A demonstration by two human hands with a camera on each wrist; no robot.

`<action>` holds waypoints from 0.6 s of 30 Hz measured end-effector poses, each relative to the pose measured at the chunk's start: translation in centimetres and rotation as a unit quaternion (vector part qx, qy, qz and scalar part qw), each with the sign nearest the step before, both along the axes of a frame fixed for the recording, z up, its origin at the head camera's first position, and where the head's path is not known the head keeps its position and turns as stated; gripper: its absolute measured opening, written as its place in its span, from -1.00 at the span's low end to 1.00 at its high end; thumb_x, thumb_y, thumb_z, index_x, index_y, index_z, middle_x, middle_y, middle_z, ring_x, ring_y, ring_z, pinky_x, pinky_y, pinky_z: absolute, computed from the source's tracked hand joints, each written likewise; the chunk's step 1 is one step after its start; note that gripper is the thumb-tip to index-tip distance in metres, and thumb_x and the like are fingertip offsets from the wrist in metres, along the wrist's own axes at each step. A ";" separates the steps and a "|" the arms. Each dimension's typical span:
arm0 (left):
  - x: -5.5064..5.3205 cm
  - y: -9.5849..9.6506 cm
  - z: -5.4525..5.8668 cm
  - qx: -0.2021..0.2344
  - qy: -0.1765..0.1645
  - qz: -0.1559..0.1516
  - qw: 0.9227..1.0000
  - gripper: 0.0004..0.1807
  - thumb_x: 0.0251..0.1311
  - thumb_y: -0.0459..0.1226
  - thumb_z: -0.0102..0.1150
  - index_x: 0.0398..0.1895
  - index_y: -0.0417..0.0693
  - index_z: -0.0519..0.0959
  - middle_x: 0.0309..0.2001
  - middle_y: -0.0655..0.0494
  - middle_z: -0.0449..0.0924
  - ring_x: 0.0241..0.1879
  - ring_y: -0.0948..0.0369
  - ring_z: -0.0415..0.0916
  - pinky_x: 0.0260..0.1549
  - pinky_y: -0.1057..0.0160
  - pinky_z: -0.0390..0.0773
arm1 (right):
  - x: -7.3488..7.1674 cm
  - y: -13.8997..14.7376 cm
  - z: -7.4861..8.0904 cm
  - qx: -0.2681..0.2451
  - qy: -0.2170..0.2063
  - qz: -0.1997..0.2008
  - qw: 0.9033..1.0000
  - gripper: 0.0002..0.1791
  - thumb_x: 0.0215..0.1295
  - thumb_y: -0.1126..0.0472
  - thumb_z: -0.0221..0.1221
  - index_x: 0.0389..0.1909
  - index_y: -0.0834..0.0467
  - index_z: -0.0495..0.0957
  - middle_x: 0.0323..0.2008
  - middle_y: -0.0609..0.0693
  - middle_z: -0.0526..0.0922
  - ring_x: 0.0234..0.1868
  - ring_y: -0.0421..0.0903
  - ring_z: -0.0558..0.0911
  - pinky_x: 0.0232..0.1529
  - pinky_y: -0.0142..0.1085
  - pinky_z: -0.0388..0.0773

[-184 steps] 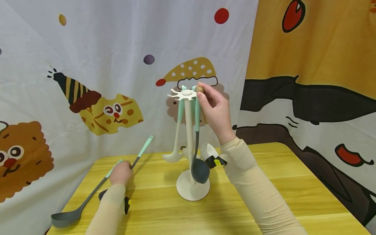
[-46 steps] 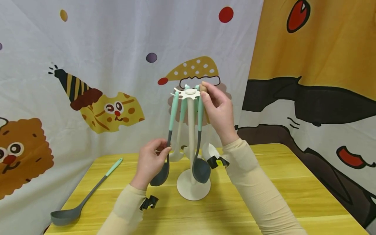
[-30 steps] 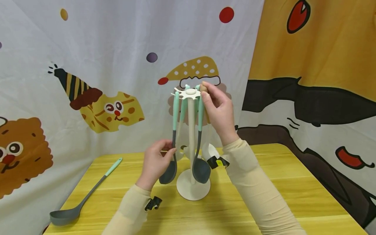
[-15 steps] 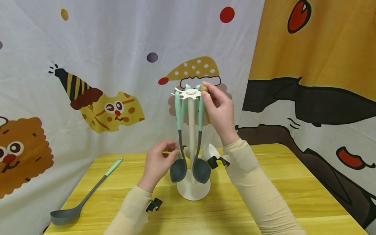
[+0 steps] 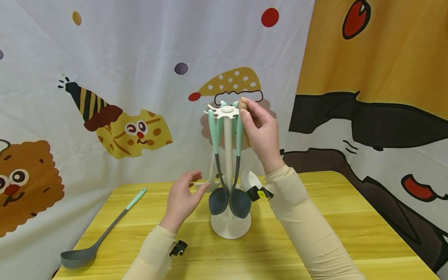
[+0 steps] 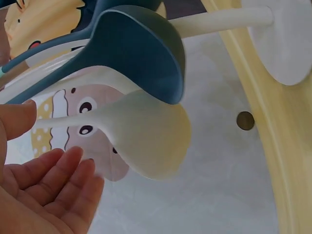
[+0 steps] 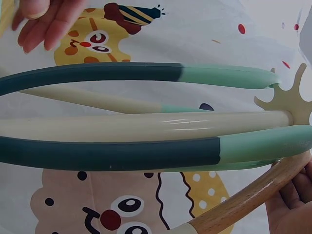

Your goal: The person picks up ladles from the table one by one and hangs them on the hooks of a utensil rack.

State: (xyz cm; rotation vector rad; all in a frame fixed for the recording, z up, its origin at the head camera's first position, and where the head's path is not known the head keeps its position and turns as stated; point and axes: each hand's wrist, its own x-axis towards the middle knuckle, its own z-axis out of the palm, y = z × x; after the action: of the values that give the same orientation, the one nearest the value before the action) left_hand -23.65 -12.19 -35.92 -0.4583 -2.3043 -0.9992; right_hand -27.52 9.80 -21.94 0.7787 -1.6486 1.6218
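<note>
A cream utensil rack (image 5: 230, 231) stands mid-table with mint-handled utensils hanging from its hooked top. Two dark ladles hang at its front, the left ladle (image 5: 218, 201) with its bowl close beside the right ladle (image 5: 240, 204). Left of them my left hand (image 5: 182, 202) holds nothing, fingers apart and relaxed; the left wrist view shows a gap between its fingers and a white ladle (image 6: 151, 136). My right hand (image 5: 263, 136) pinches the top of a wooden-handled utensil (image 7: 253, 192) at the rack's top. That utensil's white head (image 5: 250, 179) is partly hidden by the wrist camera.
Another dark grey ladle (image 5: 79, 258) with a mint handle lies on the left of the wooden table (image 5: 315, 233). A printed curtain (image 5: 140, 46) hangs behind the table's back edge.
My left hand took a dark ladle from the table, hung it on the rack's left front, then let go and drew back slightly left. That ladle swung right. The right hand kept its grip.
</note>
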 end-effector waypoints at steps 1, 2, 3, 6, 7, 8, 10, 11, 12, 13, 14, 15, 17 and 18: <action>0.0 -0.1 -0.1 -0.006 0.000 0.004 1.000 -0.53 0.14 -0.18 0.44 0.08 -0.17 0.59 -0.05 -0.04 0.66 -0.04 0.00 0.60 -0.07 -0.03 0.60 | 0.0 0.0 0.0 0.000 -0.001 0.000 1.000 -0.60 0.44 0.33 0.11 0.25 0.34 0.49 0.07 0.19 0.61 0.01 -0.13 0.58 0.09 -0.26 0.54; 0.0 -0.2 -0.2 -0.012 0.000 0.008 1.000 -0.52 0.14 -0.17 0.44 0.09 -0.18 0.59 -0.04 -0.05 0.65 -0.03 -0.02 0.59 -0.04 -0.04 0.58 | 0.0 0.0 0.0 -0.001 -0.002 0.001 1.000 -0.60 0.44 0.33 0.11 0.25 0.34 0.49 0.07 0.19 0.60 0.00 -0.13 0.58 0.09 -0.26 0.54; -0.1 -0.3 -0.3 -0.018 0.001 0.012 1.000 -0.50 0.14 -0.16 0.44 0.10 -0.19 0.58 -0.03 -0.05 0.65 -0.01 -0.03 0.58 -0.02 -0.06 0.56 | 0.0 0.0 0.0 -0.001 -0.002 0.001 1.000 -0.60 0.44 0.33 0.11 0.25 0.34 0.49 0.07 0.19 0.60 0.01 -0.13 0.58 0.09 -0.26 0.54; -0.2 -0.6 -0.8 -0.026 -0.001 0.018 1.000 -0.45 0.14 -0.15 0.44 0.14 -0.23 0.55 0.01 -0.09 0.64 0.03 -0.06 0.56 0.04 -0.08 0.52 | 0.1 0.0 0.1 -0.001 -0.004 0.002 1.000 -0.60 0.44 0.33 0.11 0.24 0.35 0.49 0.08 0.19 0.60 0.00 -0.14 0.58 0.09 -0.27 0.54; -0.3 -0.7 -0.9 -0.028 -0.002 0.019 0.999 -0.43 0.14 -0.14 0.44 0.15 -0.24 0.54 0.02 -0.10 0.63 0.04 -0.07 0.55 0.05 -0.09 0.51 | 0.1 0.0 0.1 -0.001 -0.004 0.001 1.000 -0.60 0.44 0.33 0.11 0.24 0.35 0.49 0.08 0.20 0.60 0.00 -0.14 0.58 0.08 -0.27 0.54; -0.3 -0.8 -1.1 -0.031 -0.002 0.020 0.999 -0.41 0.14 -0.13 0.43 0.17 -0.25 0.53 0.03 -0.11 0.63 0.05 -0.09 0.54 0.06 -0.10 0.50 | 0.1 0.0 0.1 -0.001 -0.005 0.001 1.000 -0.60 0.44 0.33 0.11 0.24 0.35 0.49 0.08 0.20 0.60 0.00 -0.14 0.58 0.08 -0.27 0.54; -0.4 -1.0 -1.4 -0.037 -0.002 0.020 0.999 -0.38 0.14 -0.12 0.43 0.20 -0.27 0.51 0.06 -0.13 0.61 0.07 -0.11 0.51 0.08 -0.12 0.47 | 0.1 0.0 0.1 -0.001 -0.005 -0.001 1.000 -0.61 0.44 0.33 0.11 0.24 0.35 0.49 0.08 0.20 0.60 -0.01 -0.14 0.58 0.07 -0.28 0.54; -0.4 -1.1 -1.5 -0.040 -0.004 0.021 0.999 -0.36 0.15 -0.11 0.43 0.21 -0.27 0.50 0.07 -0.14 0.60 0.09 -0.12 0.50 0.10 -0.13 0.46 | 0.2 0.0 0.1 0.000 -0.006 -0.003 1.000 -0.60 0.44 0.33 0.12 0.24 0.34 0.49 0.08 0.20 0.60 -0.01 -0.14 0.58 0.07 -0.28 0.54; -0.5 -1.2 -1.7 -0.043 -0.006 0.022 0.999 -0.35 0.15 -0.11 0.43 0.22 -0.28 0.49 0.09 -0.15 0.59 0.10 -0.13 0.49 0.11 -0.14 0.45 | 0.2 0.0 0.1 0.000 -0.006 -0.003 1.000 -0.60 0.44 0.32 0.12 0.24 0.34 0.49 0.08 0.19 0.60 -0.01 -0.14 0.58 0.07 -0.28 0.54; -0.5 -1.3 -1.9 -0.047 -0.010 0.023 0.999 -0.34 0.15 -0.10 0.42 0.23 -0.28 0.49 0.10 -0.16 0.58 0.12 -0.15 0.47 0.13 -0.14 0.44 | 0.2 0.0 0.1 0.000 -0.007 -0.004 1.000 -0.60 0.44 0.33 0.12 0.24 0.34 0.49 0.08 0.19 0.60 -0.01 -0.14 0.58 0.08 -0.28 0.54; -0.5 -1.4 -2.0 -0.050 -0.015 0.025 0.998 -0.33 0.15 -0.09 0.42 0.23 -0.29 0.48 0.12 -0.18 0.56 0.13 -0.16 0.46 0.14 -0.15 0.43 | 0.2 0.0 0.1 0.000 -0.007 -0.004 1.000 -0.60 0.44 0.32 0.12 0.25 0.34 0.49 0.08 0.19 0.60 0.00 -0.14 0.58 0.08 -0.28 0.54; -0.5 -1.5 -2.2 -0.055 -0.021 0.028 0.998 -0.32 0.16 -0.07 0.41 0.24 -0.30 0.47 0.14 -0.19 0.55 0.15 -0.17 0.44 0.15 -0.16 0.42 | 0.2 0.0 0.1 0.000 -0.008 -0.004 1.000 -0.60 0.44 0.32 0.12 0.24 0.33 0.49 0.08 0.19 0.60 0.00 -0.14 0.58 0.08 -0.28 0.54; -0.6 -1.8 -2.5 -0.065 -0.034 0.036 0.997 -0.29 0.18 -0.03 0.39 0.27 -0.31 0.45 0.18 -0.21 0.52 0.18 -0.19 0.42 0.17 -0.17 0.40 | 0.1 0.0 0.1 0.000 -0.008 -0.003 1.000 -0.60 0.44 0.31 0.12 0.25 0.33 0.49 0.08 0.18 0.60 0.00 -0.14 0.58 0.08 -0.27 0.54; -0.7 -2.0 -2.7 -0.072 -0.042 0.041 0.996 -0.27 0.18 -0.02 0.37 0.28 -0.31 0.43 0.20 -0.23 0.50 0.20 -0.20 0.41 0.18 -0.18 0.39 | 0.1 0.0 0.1 0.000 -0.007 -0.003 1.000 -0.60 0.44 0.31 0.12 0.25 0.32 0.49 0.08 0.18 0.61 0.00 -0.13 0.58 0.08 -0.27 0.54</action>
State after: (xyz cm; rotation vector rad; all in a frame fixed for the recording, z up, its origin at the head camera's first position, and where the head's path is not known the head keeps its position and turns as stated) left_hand -24.32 -14.18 -38.63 -0.3821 -2.4597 -0.8314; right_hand -27.41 9.79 -21.87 0.7632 -1.6603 1.6271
